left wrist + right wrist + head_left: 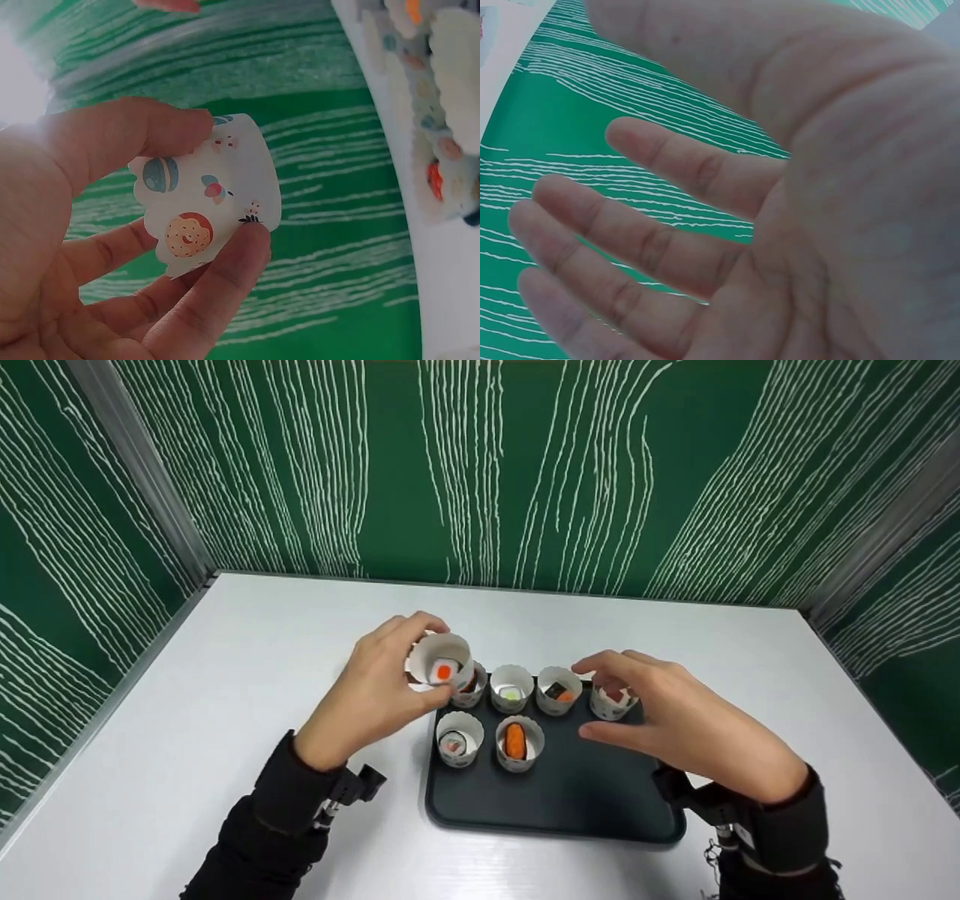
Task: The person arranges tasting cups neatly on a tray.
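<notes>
My left hand (367,690) pinches a white paper baking cup (202,187) above the tray's far-left corner. Doughnuts and macarons are printed on its side. Inside the tilted cup lies a white sushi roll piece (444,670) with an orange middle. My right hand (660,701) hovers over the tray's right side with fingers spread and nothing held; the right wrist view shows its bare fingers (682,172). Just beyond it, partly hidden, stands a cup (604,711) with a dark red piece. The held cup partly covers another cup (478,697).
A black tray (585,802) lies on the white table (300,622). More sushi cups stand on it: one with pale green (512,690), one with black and orange (559,691), one with a roll (453,743), one with orange topping (515,741). Green, white-streaked walls (390,472) enclose the table.
</notes>
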The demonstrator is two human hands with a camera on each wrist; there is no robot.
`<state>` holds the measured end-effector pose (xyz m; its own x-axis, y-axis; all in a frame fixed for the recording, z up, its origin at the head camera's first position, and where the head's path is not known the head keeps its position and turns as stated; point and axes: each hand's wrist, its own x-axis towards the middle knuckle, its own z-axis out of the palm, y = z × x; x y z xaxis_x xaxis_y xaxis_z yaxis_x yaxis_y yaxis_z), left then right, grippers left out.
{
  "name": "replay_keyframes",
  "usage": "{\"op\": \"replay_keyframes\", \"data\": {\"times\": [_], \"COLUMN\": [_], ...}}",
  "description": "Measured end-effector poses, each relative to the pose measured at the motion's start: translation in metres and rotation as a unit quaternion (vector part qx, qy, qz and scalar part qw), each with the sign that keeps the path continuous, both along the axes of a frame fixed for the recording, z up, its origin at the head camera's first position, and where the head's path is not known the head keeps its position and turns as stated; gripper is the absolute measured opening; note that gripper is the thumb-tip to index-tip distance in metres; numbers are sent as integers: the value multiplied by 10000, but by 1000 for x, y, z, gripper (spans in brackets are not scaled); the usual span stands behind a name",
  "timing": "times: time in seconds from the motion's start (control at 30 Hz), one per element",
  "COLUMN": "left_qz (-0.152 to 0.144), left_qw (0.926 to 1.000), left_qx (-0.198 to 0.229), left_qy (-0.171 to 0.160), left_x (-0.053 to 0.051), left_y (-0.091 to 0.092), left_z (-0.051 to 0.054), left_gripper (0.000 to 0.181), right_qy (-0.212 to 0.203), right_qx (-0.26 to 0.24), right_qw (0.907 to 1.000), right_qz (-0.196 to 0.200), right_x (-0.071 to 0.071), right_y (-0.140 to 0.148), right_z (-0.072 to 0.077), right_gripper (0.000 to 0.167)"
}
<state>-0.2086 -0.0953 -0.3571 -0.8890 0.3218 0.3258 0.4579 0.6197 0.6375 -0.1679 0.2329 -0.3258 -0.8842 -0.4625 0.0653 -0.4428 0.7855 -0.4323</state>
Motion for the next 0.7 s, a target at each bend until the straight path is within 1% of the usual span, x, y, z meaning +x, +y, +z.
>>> {"op": "replay_keyframes", "data": {"times": [0.23,0.33,0.57,0.7], "left_qz": [-431,-651,-1171,-1384], "left_qw": [9990,9979,9929,9901], "left_qx": [-11,35,199,212], "left_qy": [-79,-54,-33,-30], "left_x": [8,10,16,17], "left_y": [18,25,39,47], "left_z": [-2,-2,-4,-8], "left_gripper": [53,52,52,52], "right_qy": [-49,19,149,165], "right_qx": [-11,22,46,6], "right_qw": [10000,10000,9999,9998], "right_qz": [-21,8,68,114], "right_x": [-1,-2,-4,-6], "right_y": [0,0,-2,-5], "right_z": [0,-1,-4,-5], "right_gripper": [52,52,50,49]}}
